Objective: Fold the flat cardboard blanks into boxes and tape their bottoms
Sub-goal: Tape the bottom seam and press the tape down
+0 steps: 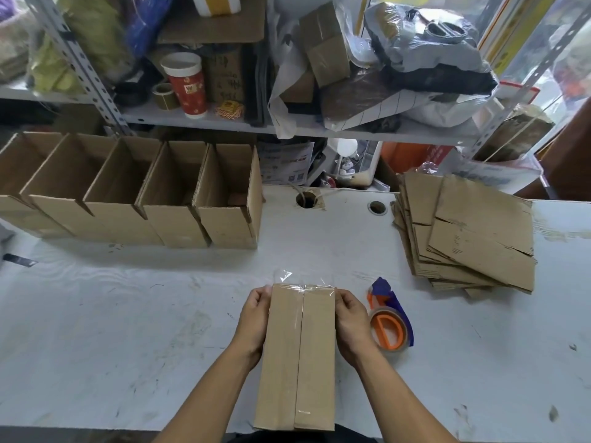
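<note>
grip: my left hand [256, 310] and right hand [350, 314] clasp the box [297, 356] by its far sides, bottom up, near table edge | tape: strip [302, 310] laid along seam; far end loose | done: five boxes [134, 190] lined up left | left: blank stack [470, 231] right; dispenser [388, 318] beside box

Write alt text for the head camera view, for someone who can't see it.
Both hands, left and right, hold a folded box with its taped bottom up, on a white table. A tape dispenser lies right, flat blanks behind it, five open boxes far left.
</note>
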